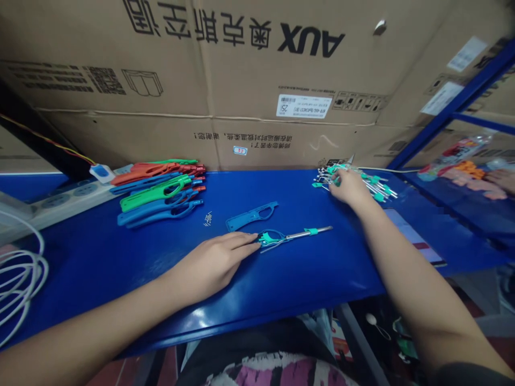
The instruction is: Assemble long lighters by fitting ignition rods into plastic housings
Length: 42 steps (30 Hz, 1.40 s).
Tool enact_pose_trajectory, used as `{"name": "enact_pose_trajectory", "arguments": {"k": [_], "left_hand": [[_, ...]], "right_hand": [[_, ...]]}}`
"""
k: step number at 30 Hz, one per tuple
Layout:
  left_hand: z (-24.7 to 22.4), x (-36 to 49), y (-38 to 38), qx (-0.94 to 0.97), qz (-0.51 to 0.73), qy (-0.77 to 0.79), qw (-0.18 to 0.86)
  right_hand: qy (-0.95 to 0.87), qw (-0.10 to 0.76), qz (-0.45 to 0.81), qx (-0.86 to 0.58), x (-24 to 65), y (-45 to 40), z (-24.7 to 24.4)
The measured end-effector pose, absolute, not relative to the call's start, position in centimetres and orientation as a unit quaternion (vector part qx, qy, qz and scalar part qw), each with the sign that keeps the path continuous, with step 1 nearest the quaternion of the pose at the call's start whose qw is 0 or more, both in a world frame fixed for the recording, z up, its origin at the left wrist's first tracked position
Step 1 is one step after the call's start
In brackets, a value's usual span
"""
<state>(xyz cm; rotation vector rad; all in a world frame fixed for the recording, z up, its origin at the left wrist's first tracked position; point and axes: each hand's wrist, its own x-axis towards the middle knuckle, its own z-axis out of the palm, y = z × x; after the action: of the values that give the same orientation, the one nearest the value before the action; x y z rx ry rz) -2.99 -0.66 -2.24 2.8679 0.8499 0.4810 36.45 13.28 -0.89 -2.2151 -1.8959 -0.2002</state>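
My left hand (219,262) rests on the blue surface, its fingers pressed together over the handle end of a long-nosed lighter (298,235). This lighter has a blue shell, green parts inside and a metal tube with a green piece on it, pointing right. Just above it lies a loose blue handle half (251,215). My right hand (349,185) reaches into a pile of metal lighter tubes with green parts (379,187). Its fingers are curled closed at the pile's left side; what they pinch is hidden.
Several blue, green and orange lighter shells (156,195) are stacked at left beside a power strip (72,198). Small screws (208,219) lie near them. A phone (414,236) lies under my right forearm. Large cardboard (241,96) stands behind; a white cable coil (24,268) is at left.
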Motion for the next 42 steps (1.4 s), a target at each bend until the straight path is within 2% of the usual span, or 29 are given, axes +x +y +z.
{"name": "enact_pose_trajectory", "arguments": {"k": [6,14,34,42], "left_hand": [[-2.2,-3.0,-0.6,0.945,0.157,0.283,0.055],[-1.8,-2.9,-0.5,0.946,0.167,0.274,0.045],[-1.5,-2.8,-0.4,0.946,0.165,0.276,0.039],[-1.5,-2.8,-0.5,0.947,0.162,0.275,0.034]], "right_hand": [[-0.615,0.066,-0.013,-0.786,37.8,13.3,0.2],[-0.638,0.058,0.011,-0.768,37.7,13.4,0.0],[-0.733,0.160,-0.028,-0.661,36.2,13.7,-1.4],[-0.710,0.196,-0.008,-0.676,34.9,14.1,-2.4]]}}
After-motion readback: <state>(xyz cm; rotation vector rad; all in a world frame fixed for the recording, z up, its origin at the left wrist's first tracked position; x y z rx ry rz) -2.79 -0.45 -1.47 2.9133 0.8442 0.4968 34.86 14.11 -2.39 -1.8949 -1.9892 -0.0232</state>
